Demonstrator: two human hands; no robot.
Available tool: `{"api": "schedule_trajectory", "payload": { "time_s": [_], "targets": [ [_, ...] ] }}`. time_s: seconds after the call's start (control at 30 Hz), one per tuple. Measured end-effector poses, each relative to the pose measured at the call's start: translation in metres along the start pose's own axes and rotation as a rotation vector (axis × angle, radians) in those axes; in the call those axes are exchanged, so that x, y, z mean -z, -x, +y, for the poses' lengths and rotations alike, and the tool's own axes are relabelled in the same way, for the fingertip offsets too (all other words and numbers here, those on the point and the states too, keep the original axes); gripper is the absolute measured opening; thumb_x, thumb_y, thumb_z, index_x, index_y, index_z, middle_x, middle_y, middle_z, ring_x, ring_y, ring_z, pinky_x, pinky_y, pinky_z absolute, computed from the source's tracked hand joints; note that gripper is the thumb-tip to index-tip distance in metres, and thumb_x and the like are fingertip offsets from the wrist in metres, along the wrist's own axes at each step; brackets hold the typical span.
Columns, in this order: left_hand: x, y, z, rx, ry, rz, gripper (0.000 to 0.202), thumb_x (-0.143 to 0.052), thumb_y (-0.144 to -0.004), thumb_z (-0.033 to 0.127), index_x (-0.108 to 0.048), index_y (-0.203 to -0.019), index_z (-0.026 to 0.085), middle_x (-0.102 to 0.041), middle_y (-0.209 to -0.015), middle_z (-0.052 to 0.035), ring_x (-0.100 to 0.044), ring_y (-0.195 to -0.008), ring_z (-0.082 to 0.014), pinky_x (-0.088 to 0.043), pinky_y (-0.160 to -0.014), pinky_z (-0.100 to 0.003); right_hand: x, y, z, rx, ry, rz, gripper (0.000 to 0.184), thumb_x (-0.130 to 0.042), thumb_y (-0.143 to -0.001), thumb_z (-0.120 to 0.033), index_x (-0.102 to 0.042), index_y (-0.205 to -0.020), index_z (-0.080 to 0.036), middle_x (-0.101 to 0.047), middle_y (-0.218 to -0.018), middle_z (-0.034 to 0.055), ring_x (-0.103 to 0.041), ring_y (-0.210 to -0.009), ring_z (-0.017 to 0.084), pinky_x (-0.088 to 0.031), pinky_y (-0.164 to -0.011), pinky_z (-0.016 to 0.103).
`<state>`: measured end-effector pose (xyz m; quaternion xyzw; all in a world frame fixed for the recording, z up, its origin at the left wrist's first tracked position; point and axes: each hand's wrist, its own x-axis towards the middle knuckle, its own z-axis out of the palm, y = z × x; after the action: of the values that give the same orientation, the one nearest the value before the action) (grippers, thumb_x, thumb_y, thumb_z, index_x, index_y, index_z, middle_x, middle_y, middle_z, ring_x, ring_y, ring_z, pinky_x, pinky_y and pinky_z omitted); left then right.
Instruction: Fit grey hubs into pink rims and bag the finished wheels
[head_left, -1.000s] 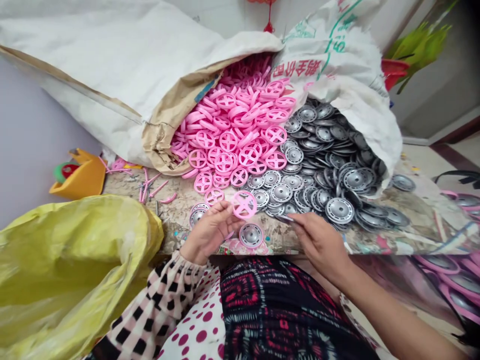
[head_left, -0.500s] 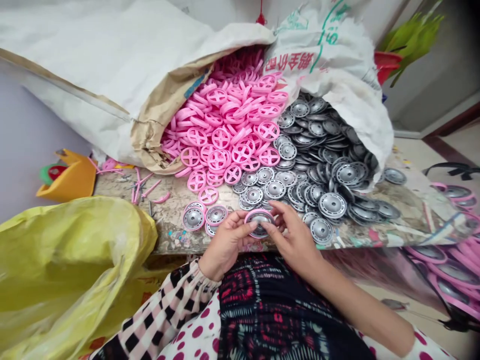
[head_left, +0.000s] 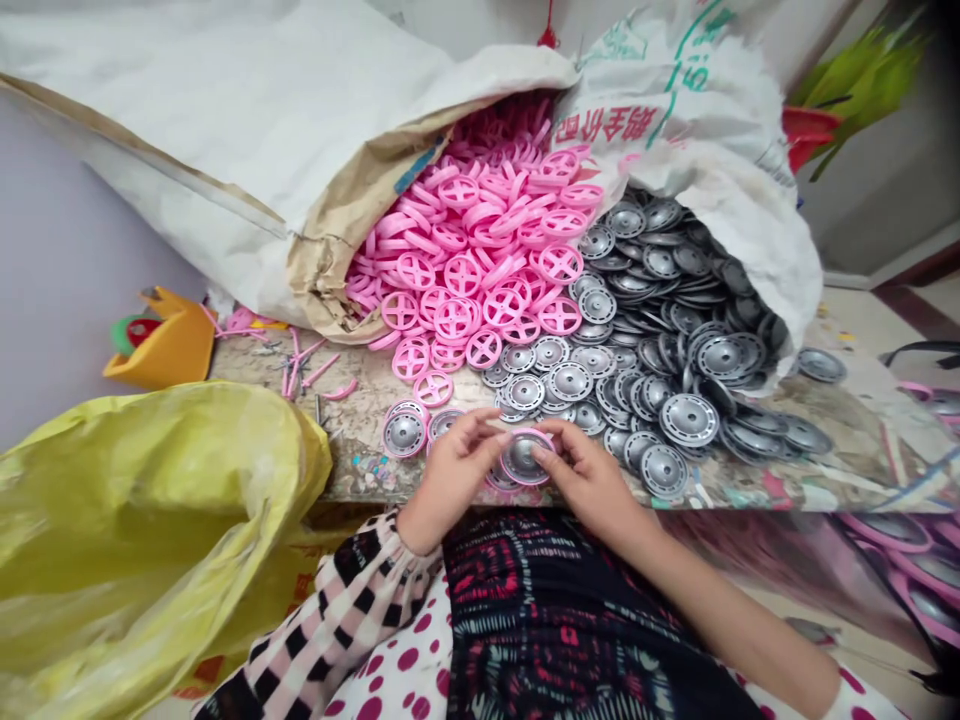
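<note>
My right hand (head_left: 589,475) pinches a toy wheel (head_left: 527,456), a silver-grey hubcap disc set in a pink rim, tilted near the table's front edge. Left of it, my left hand (head_left: 454,470) has thumb and forefinger apart, fingertips close to the wheel's rim. Below and behind the held wheel, part of another pink rim (head_left: 501,482) shows; what supports it is hidden. Two more pink-rimmed wheels lie by my left hand: one wheel (head_left: 405,430) in full view, another wheel (head_left: 444,424) partly covered by the hand.
Pink spoked rings (head_left: 457,318) spill from a large paper-lined sack (head_left: 330,250). Grey hubcap discs (head_left: 690,418) spill from a white sack (head_left: 795,270) at right. Small pink pieces (head_left: 296,365) lie left on the worn table (head_left: 360,405). A yellow bag (head_left: 172,420) stands at front left.
The wheel has shifted slightly, staying in my right hand. My left thumb and fingers have come off its face and spread apart. The view has shifted a little.
</note>
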<state>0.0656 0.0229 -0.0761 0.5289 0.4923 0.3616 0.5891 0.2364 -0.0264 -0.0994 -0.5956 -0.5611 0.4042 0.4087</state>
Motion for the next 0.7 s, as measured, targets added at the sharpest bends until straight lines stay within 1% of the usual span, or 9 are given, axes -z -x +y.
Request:
{"api": "schedule_trajectory", "payload": {
  "time_s": [0.07,0.1,0.13,0.2,0.27,0.4,0.53,0.63,0.7],
  "targets": [
    [0.024,-0.010,0.005,-0.182,-0.319,0.167,0.029,-0.060,-0.081,0.030,-0.064,-0.108,0.019,-0.067,-0.095,-0.0058,-0.062,-0.087,-0.0178,-0.048,-0.079,-0.031,-0.002,-0.002,0.004,-0.017,0.080,-0.022,0.026,-0.051,-0.088,-0.035,-0.061,-0.108,-0.022,-0.067,-0.092,0.0032,-0.060,-0.080,0.019,-0.048,-0.075,0.033],
    [0.036,-0.016,0.008,-0.277,-0.527,0.227,0.025,-0.058,-0.083,0.030,-0.067,-0.105,0.019,-0.067,-0.100,-0.0069,-0.060,-0.094,-0.0196,-0.046,-0.086,-0.033,-0.003,-0.003,0.005,-0.006,0.124,-0.036,0.026,-0.051,-0.088,-0.035,-0.063,-0.107,-0.022,-0.067,-0.092,0.0036,-0.060,-0.080,0.019,-0.048,-0.074,0.033],
    [0.048,-0.022,0.011,-0.347,-0.738,0.244,0.024,-0.055,-0.085,0.029,-0.068,-0.102,0.019,-0.066,-0.101,-0.0079,-0.059,-0.097,-0.0215,-0.044,-0.090,-0.036,-0.005,-0.005,0.007,0.012,0.167,-0.044,0.025,-0.051,-0.087,-0.034,-0.064,-0.105,-0.021,-0.067,-0.092,0.0041,-0.060,-0.080,0.019,-0.048,-0.074,0.034],
    [0.068,-0.035,0.017,-0.367,-1.089,0.257,0.025,-0.051,-0.086,0.025,-0.072,-0.097,0.017,-0.065,-0.094,-0.0106,-0.058,-0.094,-0.0250,-0.042,-0.089,-0.040,-0.008,-0.007,0.009,0.054,0.249,-0.036,0.025,-0.052,-0.086,-0.033,-0.066,-0.104,-0.021,-0.066,-0.090,0.0051,-0.060,-0.080,0.020,-0.049,-0.075,0.035],
    [0.078,-0.048,0.020,-0.328,-1.305,0.206,0.027,-0.049,-0.085,0.023,-0.073,-0.095,0.017,-0.065,-0.092,-0.0125,-0.057,-0.091,-0.0272,-0.041,-0.086,-0.042,-0.012,-0.010,0.012,0.086,0.315,-0.009,0.028,-0.053,-0.086,-0.032,-0.065,-0.108,-0.020,-0.063,-0.090,0.0063,-0.060,-0.079,0.020,-0.049,-0.075,0.036],
    [0.076,-0.068,0.018,-0.277,-1.498,0.100,0.028,-0.049,-0.084,0.026,-0.075,-0.091,0.018,-0.065,-0.091,-0.0143,-0.056,-0.090,-0.0291,-0.040,-0.084,-0.043,-0.015,-0.009,0.013,0.168,0.374,-0.008,0.031,-0.052,-0.088,-0.029,-0.061,-0.116,-0.019,-0.060,-0.099,0.0094,-0.059,-0.091,0.022,-0.049,-0.082,0.038],
    [0.068,-0.081,0.011,-0.220,-1.566,0.086,0.029,-0.054,-0.081,0.036,-0.075,-0.089,0.017,-0.064,-0.089,-0.0171,-0.056,-0.090,-0.0333,-0.041,-0.075,-0.042,-0.011,-0.004,0.009,0.199,0.379,-0.083,0.028,-0.046,-0.092,-0.025,-0.060,-0.116,-0.017,-0.060,-0.106,0.0112,-0.058,-0.100,0.022,-0.048,-0.089,0.038],
    [0.065,-0.087,0.008,-0.204,-1.558,0.070,0.026,-0.056,-0.079,0.035,-0.075,-0.084,0.018,-0.065,-0.085,-0.0166,-0.058,-0.085,-0.0322,-0.041,-0.071,-0.041,0.001,0.003,0.004,0.240,0.373,-0.107,0.028,-0.044,-0.093,-0.022,-0.058,-0.118,-0.018,-0.060,-0.113,0.0113,-0.057,-0.105,0.021,-0.048,-0.093,0.037],
    [0.064,-0.088,0.008,-0.224,-1.560,0.054,0.025,-0.053,-0.080,0.032,-0.074,-0.080,0.017,-0.064,-0.082,-0.0161,-0.058,-0.081,-0.0300,-0.041,-0.071,-0.040,0.015,0.011,0.003,0.278,0.373,-0.095,0.027,-0.043,-0.095,-0.023,-0.058,-0.117,-0.020,-0.060,-0.113,0.0097,-0.058,-0.105,0.019,-0.048,-0.093,0.035]
  ]
}}
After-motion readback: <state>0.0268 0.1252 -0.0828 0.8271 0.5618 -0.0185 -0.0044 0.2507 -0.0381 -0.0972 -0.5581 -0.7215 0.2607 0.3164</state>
